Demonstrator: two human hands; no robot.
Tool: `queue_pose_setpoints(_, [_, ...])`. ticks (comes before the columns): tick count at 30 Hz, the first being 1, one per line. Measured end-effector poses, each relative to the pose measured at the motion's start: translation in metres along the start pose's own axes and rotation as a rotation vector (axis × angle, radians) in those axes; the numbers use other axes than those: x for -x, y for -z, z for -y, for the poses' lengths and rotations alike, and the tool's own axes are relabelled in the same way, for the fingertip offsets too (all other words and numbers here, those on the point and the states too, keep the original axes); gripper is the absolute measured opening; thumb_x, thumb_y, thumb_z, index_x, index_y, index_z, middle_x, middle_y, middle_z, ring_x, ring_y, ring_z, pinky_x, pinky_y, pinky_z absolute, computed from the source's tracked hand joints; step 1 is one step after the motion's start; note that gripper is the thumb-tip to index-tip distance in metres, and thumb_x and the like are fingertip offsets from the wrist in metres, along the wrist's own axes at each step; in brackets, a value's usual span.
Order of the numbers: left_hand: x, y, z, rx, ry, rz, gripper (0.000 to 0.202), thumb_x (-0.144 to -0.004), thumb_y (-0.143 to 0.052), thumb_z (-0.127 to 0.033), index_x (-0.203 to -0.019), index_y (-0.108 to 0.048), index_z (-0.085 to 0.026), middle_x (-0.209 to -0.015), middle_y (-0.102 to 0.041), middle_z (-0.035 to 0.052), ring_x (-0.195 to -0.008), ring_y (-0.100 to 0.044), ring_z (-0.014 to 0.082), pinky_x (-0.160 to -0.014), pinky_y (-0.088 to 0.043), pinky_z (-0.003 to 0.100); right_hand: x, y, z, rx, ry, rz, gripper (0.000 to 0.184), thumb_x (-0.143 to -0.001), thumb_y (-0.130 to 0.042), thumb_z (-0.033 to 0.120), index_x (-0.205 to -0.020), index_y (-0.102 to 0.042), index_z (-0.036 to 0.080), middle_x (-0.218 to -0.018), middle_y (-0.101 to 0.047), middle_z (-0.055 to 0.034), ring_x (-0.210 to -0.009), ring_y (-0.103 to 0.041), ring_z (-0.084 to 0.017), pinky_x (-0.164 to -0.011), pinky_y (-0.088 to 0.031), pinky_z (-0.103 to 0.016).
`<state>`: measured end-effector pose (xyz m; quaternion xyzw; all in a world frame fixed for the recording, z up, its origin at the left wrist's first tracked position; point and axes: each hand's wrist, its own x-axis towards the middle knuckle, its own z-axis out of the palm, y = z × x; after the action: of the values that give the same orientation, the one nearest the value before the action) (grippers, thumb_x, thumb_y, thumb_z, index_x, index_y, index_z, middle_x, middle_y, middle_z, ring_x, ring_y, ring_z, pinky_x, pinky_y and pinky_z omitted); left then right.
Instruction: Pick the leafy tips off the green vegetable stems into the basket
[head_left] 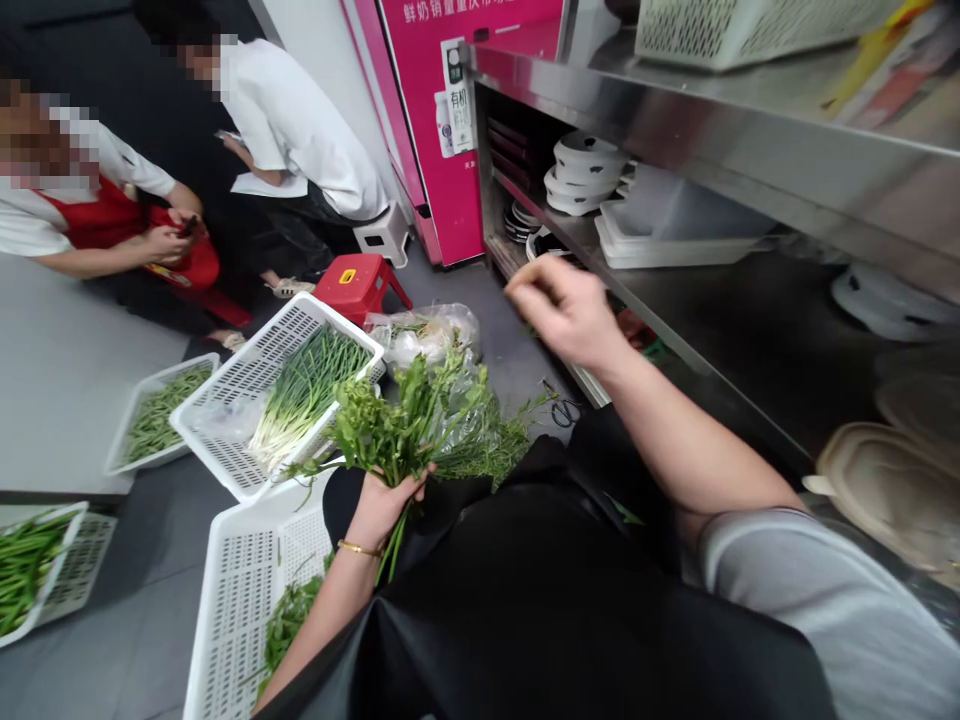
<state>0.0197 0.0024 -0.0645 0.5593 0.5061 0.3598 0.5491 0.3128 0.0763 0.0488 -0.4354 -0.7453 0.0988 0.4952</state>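
My left hand (384, 503) is closed round the stems of a bunch of leafy green herbs (409, 420), held above my black apron (540, 590). A gold bracelet sits on that wrist. My right hand (564, 305) is raised to the right of the bunch, near the steel shelf (675, 300), with its fingers curled together; it is blurred and I cannot make out whether anything is pinched in them. Below my left arm a white basket (240, 600) holds some leafy greens (289, 620).
A tilted white basket (225, 400) holds green onions (304, 390). Two more baskets of green stems lie at the left (161, 415) (30, 570). A plastic bag (427, 335) and a red stool (358, 285) stand on the floor. Two people sit at the back left.
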Motion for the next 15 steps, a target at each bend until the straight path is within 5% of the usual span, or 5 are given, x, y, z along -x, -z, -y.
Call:
queue_pose_setpoints(3, [0.0, -0.001, -0.004, -0.047, -0.007, 0.019, 0.018, -0.071, -0.068, -0.029, -0.073, -0.068, -0.011, -0.052, -0.06, 0.0019, -0.053, -0.054, 0.0141, -0.062, -0.045, 0.029, -0.007, -0.014, 0.011, 0.243, 0.205, 0.484, 0.019, -0.087, -0.047, 0.025, -0.097, -0.061, 0.017, -0.084, -0.062, -0.0048, -0.068, -0.052, -0.012, -0.06, -0.034, -0.025])
queue_pose_setpoints(6, [0.0, -0.003, -0.008, -0.055, 0.009, 0.034, 0.023, -0.07, -0.069, -0.03, -0.083, -0.069, -0.011, -0.058, -0.063, 0.0025, -0.05, -0.052, 0.0125, -0.058, -0.044, 0.029, -0.013, -0.034, 0.01, 0.399, 0.271, 0.765, 0.023, -0.087, -0.046, 0.022, -0.102, -0.063, 0.019, -0.082, -0.063, -0.0054, -0.063, -0.051, -0.012, -0.057, -0.031, -0.025])
queue_pose_setpoints(11, [0.001, -0.001, -0.004, -0.069, 0.039, 0.041, 0.023, -0.07, -0.068, -0.031, -0.082, -0.069, -0.011, -0.059, -0.063, 0.0027, -0.049, -0.051, 0.0116, -0.054, -0.043, 0.027, -0.016, -0.048, 0.005, 0.523, 0.245, 0.95, 0.021, -0.084, -0.048, 0.023, -0.082, -0.068, 0.017, -0.074, -0.066, -0.008, -0.061, -0.053, -0.014, -0.055, -0.03, -0.026])
queue_pose_setpoints(15, [-0.003, 0.001, 0.004, -0.115, 0.026, 0.08, 0.018, -0.072, -0.068, -0.03, -0.068, -0.067, -0.012, -0.051, -0.058, 0.0012, -0.049, -0.05, 0.0124, -0.055, -0.041, 0.027, -0.004, -0.062, 0.007, 0.578, 0.174, 0.925, 0.015, -0.074, -0.053, 0.014, -0.077, -0.069, 0.013, -0.072, -0.067, -0.0111, -0.066, -0.057, -0.018, -0.058, -0.034, -0.028])
